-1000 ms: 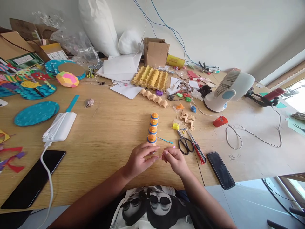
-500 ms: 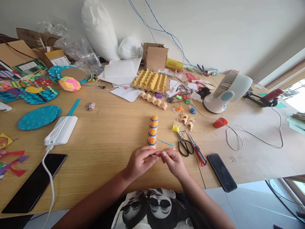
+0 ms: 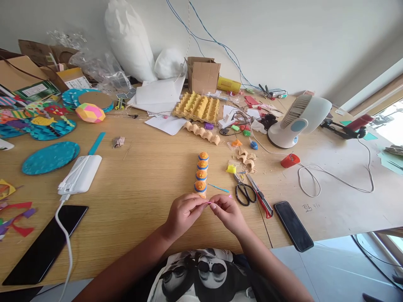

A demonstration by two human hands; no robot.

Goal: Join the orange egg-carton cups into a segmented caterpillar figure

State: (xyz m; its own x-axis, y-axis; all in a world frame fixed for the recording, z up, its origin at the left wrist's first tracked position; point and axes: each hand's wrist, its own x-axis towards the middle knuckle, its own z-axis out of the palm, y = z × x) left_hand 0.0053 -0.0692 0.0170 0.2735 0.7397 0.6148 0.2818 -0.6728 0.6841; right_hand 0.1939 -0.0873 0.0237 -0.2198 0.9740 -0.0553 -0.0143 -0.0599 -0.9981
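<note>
A small strip of pink clay stretches between my two hands, mostly hidden by the fingertips. My left hand pinches its left end with thumb and forefinger; my right hand pinches the other end. Just beyond the fingers stands a row of egg-carton cups topped with orange and banded in blue, with tiny yellow details. Its near end lies close to my left fingertips. A thin blue stick tool rests to the right of the row, with black-handled scissors and a red utility knife farther right.
At the right are a phone, a red cup-like object and a white fan. Yellow clay and carton scraps lie beyond the scissors. A yellow egg tray sits at the back; a power bank is at the left.
My hands have drawn slightly apart, and more of the pink strip shows between the fingertips. The view has shifted a little; the table items stay in place.
</note>
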